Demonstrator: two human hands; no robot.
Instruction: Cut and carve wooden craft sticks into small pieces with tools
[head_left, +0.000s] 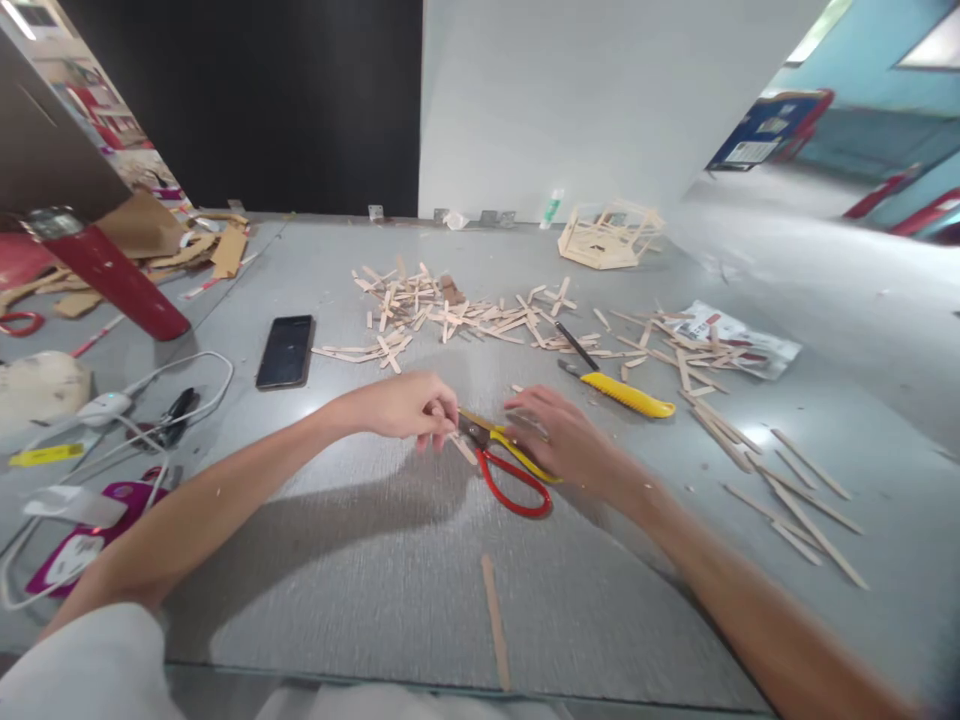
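My left hand (416,405) is closed in a pinch over the middle of the table. A short, pale wooden craft stick (464,450) sticks out from its fingertips toward the scissors. The scissors (517,484), with one red and one yellow handle loop, lie on the table between my hands, their blades partly hidden behind the left fingers. Slightly blurred, my right hand (559,435) hovers at the yellow loop with its fingers stretched out and apart; whether it touches the loop I cannot tell. Nearer to me, a single longer craft stick (494,622) lies flat.
Behind my hands lie many loose craft sticks (480,318), with a yellow utility knife (626,393) to their right. A stick-built frame (611,238) stands at the back. On the left are a phone (285,352), a red cylindrical tool (112,280) and white cables (105,408).
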